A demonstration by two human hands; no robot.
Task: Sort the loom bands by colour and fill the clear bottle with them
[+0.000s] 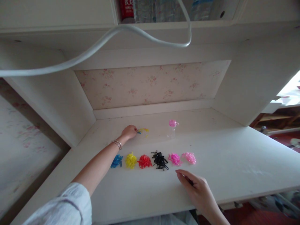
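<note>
My left hand (129,132) reaches to the back left of the white tabletop, its fingers pinched on small dark and blue elastic bands (139,131). A few yellow bands (144,129) lie just beyond the fingertips. My right hand (197,187) hovers near the front edge, thumb and index finger drawn together, with nothing visible between them. In front of it runs a row of band piles: blue (117,161), yellow (131,160), red (145,161), black (160,160), magenta (174,159) and light pink (189,157). The left forearm partly covers the blue pile.
A small clear bottle (172,132) with a pink lid (172,123) stands behind the row. Overhead, a thick white cable (93,51) crosses the view beneath a shelf holding bottles (164,12). White side panels (255,68) enclose the tabletop (225,156).
</note>
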